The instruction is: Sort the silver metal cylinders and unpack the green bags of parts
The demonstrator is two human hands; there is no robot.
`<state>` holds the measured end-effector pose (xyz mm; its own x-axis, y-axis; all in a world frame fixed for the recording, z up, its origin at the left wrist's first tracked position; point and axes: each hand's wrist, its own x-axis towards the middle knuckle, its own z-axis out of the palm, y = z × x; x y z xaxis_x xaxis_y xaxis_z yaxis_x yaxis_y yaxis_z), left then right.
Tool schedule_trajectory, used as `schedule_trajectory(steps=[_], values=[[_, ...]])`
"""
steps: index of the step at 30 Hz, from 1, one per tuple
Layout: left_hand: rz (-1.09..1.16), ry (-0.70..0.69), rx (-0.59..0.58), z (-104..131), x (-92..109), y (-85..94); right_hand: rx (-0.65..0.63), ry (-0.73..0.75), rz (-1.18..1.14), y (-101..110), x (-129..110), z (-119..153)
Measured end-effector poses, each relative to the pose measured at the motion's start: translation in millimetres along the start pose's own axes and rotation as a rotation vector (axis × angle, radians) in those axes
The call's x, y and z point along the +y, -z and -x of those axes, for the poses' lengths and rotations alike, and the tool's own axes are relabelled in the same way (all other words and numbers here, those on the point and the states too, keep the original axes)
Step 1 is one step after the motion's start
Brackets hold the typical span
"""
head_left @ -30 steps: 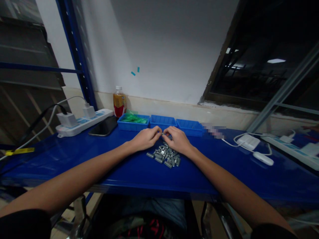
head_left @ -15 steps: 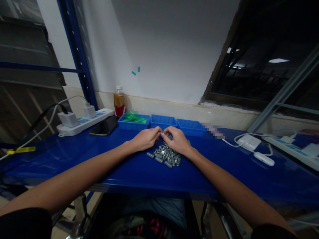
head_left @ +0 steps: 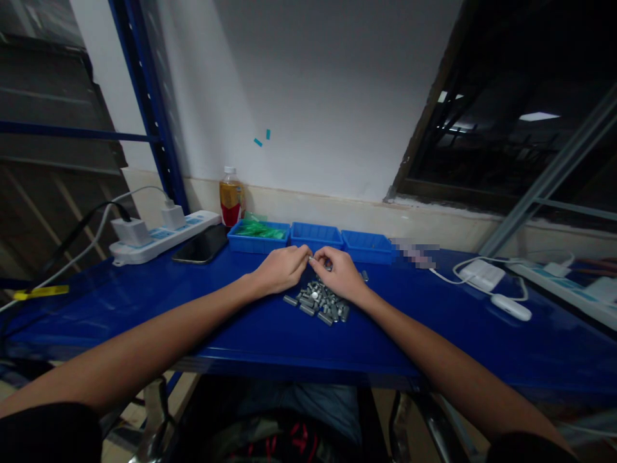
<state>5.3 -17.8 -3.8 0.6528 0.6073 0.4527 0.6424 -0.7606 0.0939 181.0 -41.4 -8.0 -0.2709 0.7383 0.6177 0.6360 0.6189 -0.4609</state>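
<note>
A heap of small grey metal cylinders (head_left: 321, 301) lies on the blue table (head_left: 231, 325). My left hand (head_left: 285, 267) and my right hand (head_left: 337, 271) meet over the far side of the heap. Their fingertips pinch around one small pale metal piece (head_left: 311, 258), mostly hidden by the fingers, so its exact kind does not show. Both hands are closed. Just behind them stand three blue trays in a row: the left tray (head_left: 258, 245) has green pieces in it, then come the middle tray (head_left: 315, 227) and the right tray (head_left: 369, 256).
A drink bottle (head_left: 232, 198) stands behind the left tray. To the left lie a black phone (head_left: 201, 245) and a white power strip (head_left: 193, 224) with plugs. At right are a white adapter (head_left: 482, 275), its cable and another power strip (head_left: 573, 292).
Both hands stay together over the heap, with only slight finger movement. My right hand has shifted a little to the left, and a loose cylinder beyond its wrist shows more clearly.
</note>
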Motion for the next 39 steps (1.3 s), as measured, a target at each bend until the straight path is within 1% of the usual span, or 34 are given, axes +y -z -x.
schedule_trajectory(steps=[6,12,16,23,26,30,35,39], values=[[0.020,-0.014,0.028,0,-1,-1.9,-0.036,0.135,0.168,3,3,2],[0.128,-0.065,0.093,0,-3,-5.1,-0.067,0.189,0.257,6,0,3],[0.145,-0.065,0.101,0,0,-7.7,-0.075,0.204,0.325,7,0,4],[0.035,-0.066,0.065,-1,0,-13.7,-0.116,0.206,0.411,6,1,5],[0.041,-0.060,0.040,-2,-1,-15.2,-0.135,0.205,0.429,6,2,5],[0.067,-0.070,0.037,-2,-4,-16.7,-0.149,0.199,0.440,6,2,5],[0.138,-0.105,0.053,-2,-7,-12.4,-0.152,0.200,0.434,7,0,5],[0.132,-0.090,0.027,-3,-6,-5.4,-0.143,0.193,0.448,7,0,4]])
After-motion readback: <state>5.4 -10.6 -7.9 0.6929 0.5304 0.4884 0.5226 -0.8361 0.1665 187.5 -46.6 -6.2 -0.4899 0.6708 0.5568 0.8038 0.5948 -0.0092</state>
